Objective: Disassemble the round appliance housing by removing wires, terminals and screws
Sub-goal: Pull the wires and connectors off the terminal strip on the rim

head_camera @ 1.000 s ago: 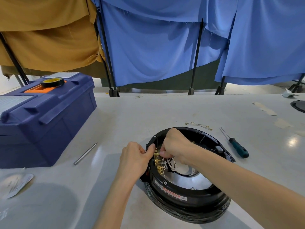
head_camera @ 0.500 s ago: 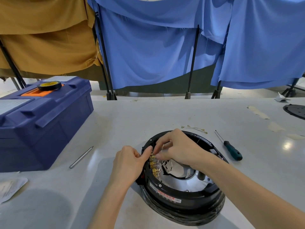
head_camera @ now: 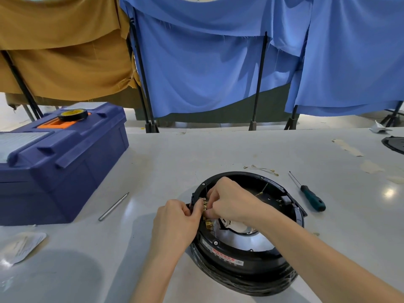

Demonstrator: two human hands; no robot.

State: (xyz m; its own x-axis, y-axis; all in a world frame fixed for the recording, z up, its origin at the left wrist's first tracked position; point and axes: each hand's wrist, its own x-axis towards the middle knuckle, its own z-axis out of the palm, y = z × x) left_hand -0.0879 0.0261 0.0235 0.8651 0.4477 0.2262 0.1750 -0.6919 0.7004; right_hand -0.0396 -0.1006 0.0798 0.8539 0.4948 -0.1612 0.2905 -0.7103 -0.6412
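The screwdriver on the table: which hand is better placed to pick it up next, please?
Right, probably. The screwdriver lies just right of the housing, on the right hand side. The left hand is at the housing's left rim, farther away.

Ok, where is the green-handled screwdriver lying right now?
In the head view the screwdriver lies untouched on the table, just right of the round housing, with loose wires lying beyond its tip.

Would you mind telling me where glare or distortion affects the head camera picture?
Head view: overhead lights glare off the table at right; wide-angle distortion bows the table's far edge and tilts the curtain poles; soft shadows lie under the forearms; the brass terminals are small and slightly soft.
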